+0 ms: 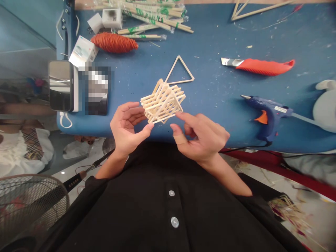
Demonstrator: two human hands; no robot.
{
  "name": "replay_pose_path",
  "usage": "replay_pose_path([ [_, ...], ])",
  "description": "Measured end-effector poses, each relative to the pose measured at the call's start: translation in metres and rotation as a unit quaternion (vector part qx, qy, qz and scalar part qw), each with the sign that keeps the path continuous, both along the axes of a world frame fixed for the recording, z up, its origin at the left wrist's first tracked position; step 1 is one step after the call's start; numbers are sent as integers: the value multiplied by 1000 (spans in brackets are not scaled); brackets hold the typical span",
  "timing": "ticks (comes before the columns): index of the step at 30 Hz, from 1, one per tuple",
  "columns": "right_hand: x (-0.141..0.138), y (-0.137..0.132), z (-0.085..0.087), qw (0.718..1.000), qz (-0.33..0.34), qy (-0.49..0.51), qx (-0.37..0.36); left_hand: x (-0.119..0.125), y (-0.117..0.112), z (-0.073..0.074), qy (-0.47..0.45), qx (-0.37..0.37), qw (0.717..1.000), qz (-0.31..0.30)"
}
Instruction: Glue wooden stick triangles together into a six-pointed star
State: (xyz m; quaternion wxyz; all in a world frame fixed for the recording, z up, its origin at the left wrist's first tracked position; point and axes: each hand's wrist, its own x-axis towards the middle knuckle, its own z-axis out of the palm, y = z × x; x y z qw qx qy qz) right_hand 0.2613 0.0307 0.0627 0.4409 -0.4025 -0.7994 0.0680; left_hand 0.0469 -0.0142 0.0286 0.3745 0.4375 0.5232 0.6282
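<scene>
A small lattice box built of pale wooden sticks [163,101] is held tilted above the near edge of the blue table [215,91]. My left hand [127,126] grips its lower left side between the fingers and the thumb. My right hand [201,136] touches its lower right corner with the forefinger tip, the other fingers curled, nothing else in it. Just behind the box a triangle of sticks [180,71] lies flat on the table.
A blue glue gun [265,113] lies at the right, its cable running off the edge. Behind it lies an orange utility knife [258,65]. At the back left are orange yarn [114,42], wrapped chopsticks [154,17] and a phone [61,85]. A fan [28,206] stands lower left.
</scene>
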Motion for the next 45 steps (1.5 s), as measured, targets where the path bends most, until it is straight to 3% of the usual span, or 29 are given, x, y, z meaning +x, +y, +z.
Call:
replay_pose_path([
  [8, -20, -1, 7, 998, 2, -26, -57, 7, -3, 8, 49, -9, 999, 21],
  [14, -22, 0, 13, 996, 33, -7, -87, 8, -3, 7, 23, 14, 1000, -1],
  [23, -28, 2, 4, 993, 13, 30, -118, 11, -2, 7, 20, -46, 999, 7],
  [29, -22, 1, 16, 991, 9, 81, -103, 7, -3, 13, 40, -102, 994, 12],
  [34, -3, 4, 24, 976, -50, 157, -141, -4, -11, 17, 73, -152, 986, 19],
  [37, 15, 13, 19, 954, -113, 257, -109, -10, -16, 21, 128, -164, 978, 23],
  [40, 36, 26, 11, 937, -170, 300, -57, -19, -13, 22, 255, -120, 958, 46],
  [43, 61, 36, 2, 941, -205, 270, 7, -30, 1, 22, 392, 38, 916, 73],
  [45, 76, 41, -5, 937, -227, 262, 43, -35, 12, 22, 418, 113, 900, 52],
])
